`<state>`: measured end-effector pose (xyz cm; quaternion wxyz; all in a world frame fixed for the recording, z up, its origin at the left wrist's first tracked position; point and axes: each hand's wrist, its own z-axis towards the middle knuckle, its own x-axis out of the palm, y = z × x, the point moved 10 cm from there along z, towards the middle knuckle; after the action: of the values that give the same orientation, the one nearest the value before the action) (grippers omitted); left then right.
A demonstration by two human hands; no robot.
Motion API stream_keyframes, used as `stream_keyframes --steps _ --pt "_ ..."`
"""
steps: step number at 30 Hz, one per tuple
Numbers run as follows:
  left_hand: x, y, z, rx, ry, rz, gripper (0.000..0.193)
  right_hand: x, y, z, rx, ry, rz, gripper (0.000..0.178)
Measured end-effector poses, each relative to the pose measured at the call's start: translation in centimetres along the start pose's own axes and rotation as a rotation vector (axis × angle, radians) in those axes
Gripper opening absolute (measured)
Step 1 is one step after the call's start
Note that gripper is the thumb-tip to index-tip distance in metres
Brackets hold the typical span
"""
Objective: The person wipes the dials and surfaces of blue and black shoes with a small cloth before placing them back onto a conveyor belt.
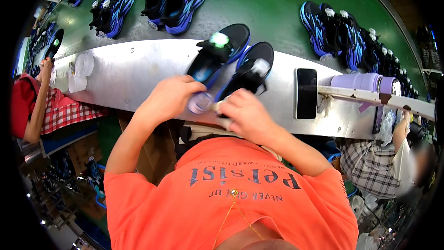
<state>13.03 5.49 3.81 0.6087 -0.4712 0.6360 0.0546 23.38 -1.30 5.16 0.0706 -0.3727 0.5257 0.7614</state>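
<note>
My left hand grips a small round lilac container just above the near edge of the metal ledge. My right hand is closed on a small pale piece pressed against that container. Just beyond my hands lie two black and blue sneakers: the left one with a glowing green insert, the right one with a white insert.
A black phone lies flat on the ledge to the right, next to a lilac bottle on a rusty rail. More sneaker pairs ride the green conveyor. People sit at left and right. White cups stand left.
</note>
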Motion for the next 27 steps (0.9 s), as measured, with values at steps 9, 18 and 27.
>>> stream_keyframes --steps 9,18,27 --pt "2.3 -2.2 0.1 -0.077 -0.469 -0.271 0.035 -9.1 -2.7 -0.7 0.184 -0.139 0.139 0.038" --pt "3.6 -2.6 3.3 -0.035 -0.552 -0.278 0.014 -5.5 -7.1 2.2 0.155 0.137 -0.031 0.058" --pt "5.9 1.0 2.7 -0.356 -0.449 -0.913 0.029 -4.6 -5.2 1.0 0.097 0.198 -0.185 0.042"
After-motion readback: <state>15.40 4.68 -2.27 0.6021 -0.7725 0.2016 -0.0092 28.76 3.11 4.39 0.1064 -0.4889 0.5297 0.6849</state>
